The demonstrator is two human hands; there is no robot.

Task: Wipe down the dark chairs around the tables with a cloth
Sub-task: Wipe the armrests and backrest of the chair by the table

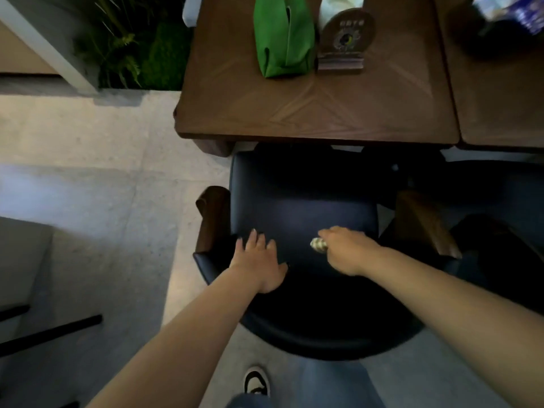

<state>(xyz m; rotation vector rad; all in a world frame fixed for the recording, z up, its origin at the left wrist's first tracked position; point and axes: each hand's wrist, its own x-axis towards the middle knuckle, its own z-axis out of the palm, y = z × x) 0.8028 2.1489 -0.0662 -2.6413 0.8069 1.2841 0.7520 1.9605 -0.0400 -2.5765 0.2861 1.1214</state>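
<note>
Chair: a dark upholstered armchair (303,201) with brown wooden armrests stands pushed up to the near edge of a wooden table (294,113); its seat faces the camera from below the tabletop.
Left hand: the left hand (259,265) lies flat on the rear left part of the seat, fingers straight and spread, holding nothing.
Right hand: the right hand (347,250) is curled round a small bunched cloth (318,245), pale with a faint pattern, which sticks out past the knuckles over the seat's middle; whether the cloth touches the seat cannot be told.
Table top: a green pouch (282,36) lies beside a round sign on a stand (347,36).
Second chair: another dark chair (485,231) stands just to the right.
Floor: pale stone floor (88,172); a black-and-white shoe (256,381) shows below.
Plants: green foliage (132,45) at upper left.
</note>
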